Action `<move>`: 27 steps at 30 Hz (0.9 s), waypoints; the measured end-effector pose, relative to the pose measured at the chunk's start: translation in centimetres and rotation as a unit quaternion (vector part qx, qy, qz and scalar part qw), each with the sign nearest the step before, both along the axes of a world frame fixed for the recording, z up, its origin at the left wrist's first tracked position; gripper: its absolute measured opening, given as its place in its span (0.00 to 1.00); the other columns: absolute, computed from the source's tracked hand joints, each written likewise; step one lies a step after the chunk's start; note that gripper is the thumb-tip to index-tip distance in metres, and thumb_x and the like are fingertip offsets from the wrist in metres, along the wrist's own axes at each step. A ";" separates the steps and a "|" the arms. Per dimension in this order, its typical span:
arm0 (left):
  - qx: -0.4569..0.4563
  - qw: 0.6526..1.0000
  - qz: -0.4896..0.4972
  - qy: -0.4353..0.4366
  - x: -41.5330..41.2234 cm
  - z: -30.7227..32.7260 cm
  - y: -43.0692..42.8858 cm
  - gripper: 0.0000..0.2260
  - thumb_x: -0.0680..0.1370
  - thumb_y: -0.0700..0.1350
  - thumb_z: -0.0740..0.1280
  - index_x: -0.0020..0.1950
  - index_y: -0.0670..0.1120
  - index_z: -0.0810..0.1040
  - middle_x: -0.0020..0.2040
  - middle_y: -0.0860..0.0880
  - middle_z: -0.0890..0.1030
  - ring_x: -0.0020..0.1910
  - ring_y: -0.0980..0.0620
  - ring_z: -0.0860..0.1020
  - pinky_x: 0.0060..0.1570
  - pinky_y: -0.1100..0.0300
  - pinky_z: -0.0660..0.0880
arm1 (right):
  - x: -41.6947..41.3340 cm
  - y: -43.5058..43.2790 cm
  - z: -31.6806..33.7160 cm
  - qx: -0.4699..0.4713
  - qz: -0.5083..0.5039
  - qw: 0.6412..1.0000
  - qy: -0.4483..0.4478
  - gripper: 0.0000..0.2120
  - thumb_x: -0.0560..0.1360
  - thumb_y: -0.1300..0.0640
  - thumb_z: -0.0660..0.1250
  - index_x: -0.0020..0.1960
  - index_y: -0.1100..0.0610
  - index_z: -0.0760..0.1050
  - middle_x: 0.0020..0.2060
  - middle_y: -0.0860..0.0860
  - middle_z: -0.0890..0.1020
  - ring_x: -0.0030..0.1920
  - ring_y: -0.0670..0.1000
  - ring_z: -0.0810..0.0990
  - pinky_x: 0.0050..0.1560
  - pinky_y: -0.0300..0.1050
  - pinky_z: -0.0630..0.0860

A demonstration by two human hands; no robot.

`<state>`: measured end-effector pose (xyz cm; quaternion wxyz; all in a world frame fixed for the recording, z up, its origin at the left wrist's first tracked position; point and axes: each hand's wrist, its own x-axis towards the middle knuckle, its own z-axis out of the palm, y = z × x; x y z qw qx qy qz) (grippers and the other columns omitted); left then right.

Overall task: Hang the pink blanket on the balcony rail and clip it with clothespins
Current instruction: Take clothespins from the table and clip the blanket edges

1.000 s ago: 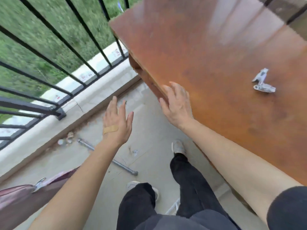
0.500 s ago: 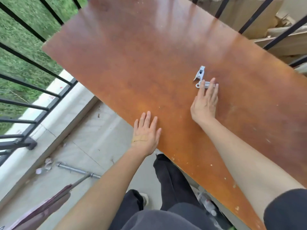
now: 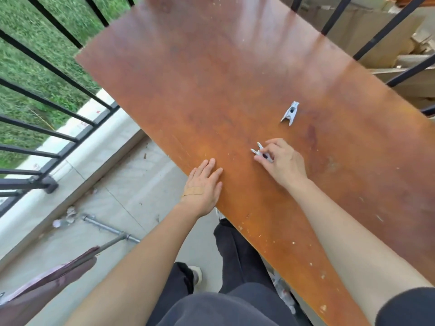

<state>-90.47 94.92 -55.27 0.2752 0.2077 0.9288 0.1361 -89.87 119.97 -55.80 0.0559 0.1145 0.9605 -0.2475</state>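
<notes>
Pink blanket: a fold of dusky pink fabric (image 3: 42, 288) is showing at the lower left edge, draped over what looks like a bar, low and well apart from both hands; how much of it is hanging is cut off by the frame.
Clothespin in hand: a pale grey clothespin (image 3: 260, 153) is being pinched near the middle of the worktop, its prongs poking out to the left beyond the fingertips.
Right hand: the right hand (image 3: 282, 161) is curling over that clothespin, its fingers (image 3: 270, 147) closing narrowly around it, probably to lift it clear for clipping.
Spare clothespin: a second grey clothespin (image 3: 290, 112) is lying loose on the wood, just beyond the right hand and not touching it, likely waiting to be collected next.
Left hand: the left hand (image 3: 203, 187), wearing an adhesive bandage, is resting flat at the near edge of the worktop, fingers spread wide and holding nothing, seemingly steadying the person's lean.
Worktop: a reddish-brown wooden worktop (image 3: 211, 78) is running diagonally across the view, scuffed and flecked with pale specks.
Balcony rail: black metal railing bars (image 3: 58, 74) are standing to the left, with grass beyond.
Floor: the concrete balcony floor (image 3: 117, 191) is carrying a metal rod (image 3: 103, 225) and small debris.
</notes>
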 end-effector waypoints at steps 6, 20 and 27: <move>-0.004 0.997 0.017 -0.080 -0.1 1.5 -1.4 0.20 0.83 0.48 0.54 0.75 0.48 0.64 0.79 0.50 0.54 0.78 0.49 0.51 0.76 0.52 0.50 | -1.1 -4.0 1.3 0.040 -0.023 0.994 -0.097 0.12 0.73 0.49 0.70 0.54 0.52 0.80 0.49 0.52 0.84 0.52 0.57 0.81 0.50 0.47 0.75; -0.078 0.875 0.456 0.145 8.3 15.9 -24.9 0.22 0.80 0.54 0.54 0.65 0.44 0.76 0.71 0.42 0.72 0.69 0.42 0.70 0.68 0.48 0.66 | -4.3 -32.8 13.0 -0.156 0.316 0.926 -0.131 0.14 0.68 0.54 0.72 0.52 0.56 0.82 0.45 0.52 0.85 0.49 0.53 0.83 0.51 0.46 0.76; -0.099 0.710 0.627 0.305 23.1 23.8 -36.3 0.17 0.79 0.50 0.58 0.62 0.46 0.78 0.69 0.46 0.74 0.67 0.48 0.71 0.66 0.56 0.64 | 4.1 -51.7 20.1 -0.205 0.552 0.803 -0.093 0.09 0.66 0.52 0.75 0.43 0.49 0.78 0.40 0.46 0.82 0.39 0.44 0.80 0.48 0.46 0.80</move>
